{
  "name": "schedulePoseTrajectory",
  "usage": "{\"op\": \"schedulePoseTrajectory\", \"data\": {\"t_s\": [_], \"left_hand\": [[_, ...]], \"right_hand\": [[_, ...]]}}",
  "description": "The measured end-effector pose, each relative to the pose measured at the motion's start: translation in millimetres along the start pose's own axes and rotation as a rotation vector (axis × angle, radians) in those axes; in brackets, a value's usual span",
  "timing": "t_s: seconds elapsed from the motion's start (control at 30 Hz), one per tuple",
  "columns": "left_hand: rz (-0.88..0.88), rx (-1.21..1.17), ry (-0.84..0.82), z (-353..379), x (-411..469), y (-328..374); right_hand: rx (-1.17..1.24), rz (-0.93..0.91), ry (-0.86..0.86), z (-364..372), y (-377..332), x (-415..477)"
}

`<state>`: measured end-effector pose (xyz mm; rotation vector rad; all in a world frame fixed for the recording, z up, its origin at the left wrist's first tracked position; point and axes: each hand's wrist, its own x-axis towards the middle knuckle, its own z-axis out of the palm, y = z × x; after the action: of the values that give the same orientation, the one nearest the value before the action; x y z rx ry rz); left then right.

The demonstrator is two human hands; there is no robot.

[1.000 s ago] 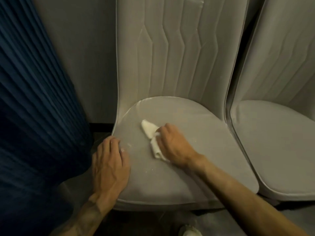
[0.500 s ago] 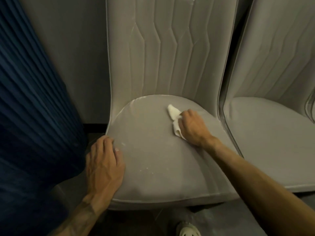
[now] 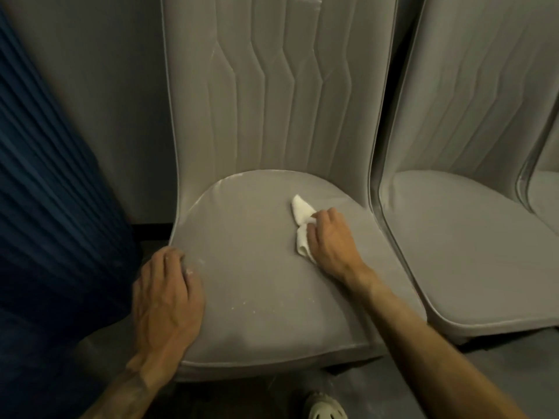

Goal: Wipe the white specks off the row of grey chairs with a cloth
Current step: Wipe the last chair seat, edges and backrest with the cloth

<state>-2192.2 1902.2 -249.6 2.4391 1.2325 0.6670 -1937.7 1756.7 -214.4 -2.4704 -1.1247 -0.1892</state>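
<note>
On the nearest grey chair's seat [image 3: 257,276], toward its back right part, a small white cloth [image 3: 301,211] lies crumpled under the right hand [image 3: 331,241]. That hand's fingers [image 3: 317,225] are curled down over the cloth's right edge, gripping it and pressing it to the upholstery. One pointed end sticks out past the fingertips toward the backrest [image 3: 272,86], and a second fold shows below the knuckles, on the side toward the seat's middle.

At the seat's left rim the left hand [image 3: 168,300] rests palm down, fingers close together and nearly straight, holding nothing — its tips reach the rim's curve, where a few white marks sit just beside them. White specks [image 3: 242,306] dot the seat's front middle, between the two hands and well apart from the cloth. Pale streaks also line the seat's back edge where it meets the backrest.

Right of this seat, almost touching it, stands a second grey chair [image 3: 469,252], and a sliver of a third [image 3: 544,192] shows beyond. Left of the seat hangs dark blue pleated fabric [image 3: 45,207]. Below the seat's front edge, a pale shoe [image 3: 325,408] shows on the floor.
</note>
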Motion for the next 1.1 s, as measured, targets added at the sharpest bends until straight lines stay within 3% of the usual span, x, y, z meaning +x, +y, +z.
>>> {"op": "schedulePoseTrajectory", "data": {"t_s": [0.2, 0.4, 0.6, 0.77, 0.83, 1.0, 1.1], "left_hand": [[-0.018, 0.005, -0.020, 0.0, -0.4, -0.1], [0.003, 0.006, -0.009, -1.2, -0.6, 2.9], [-0.001, 0.025, -0.023, -4.4, -3.0, 6.9], [0.010, 0.030, -0.035, -7.5, -4.0, 9.6], [0.013, 0.036, -0.036, -7.3, -4.0, 10.3], [0.023, 0.072, -0.015, -4.1, -4.1, 5.7], [0.039, 0.073, 0.003, -1.7, -3.8, 3.1]], "right_hand": [[0.148, -0.328, -0.130, 13.3, -53.3, -49.1], [-0.078, 0.054, 0.059, -1.2, -16.9, -30.3], [0.120, -0.188, 0.008, 20.2, -80.4, -75.6], [-0.039, 0.030, 0.103, -7.3, -31.2, -72.6], [-0.053, 0.092, 0.131, -1.4, -45.6, -84.5], [0.113, -0.182, -0.015, 23.4, -109.5, -114.2], [0.043, -0.091, -0.032, -1.0, -59.5, -105.2]]}}
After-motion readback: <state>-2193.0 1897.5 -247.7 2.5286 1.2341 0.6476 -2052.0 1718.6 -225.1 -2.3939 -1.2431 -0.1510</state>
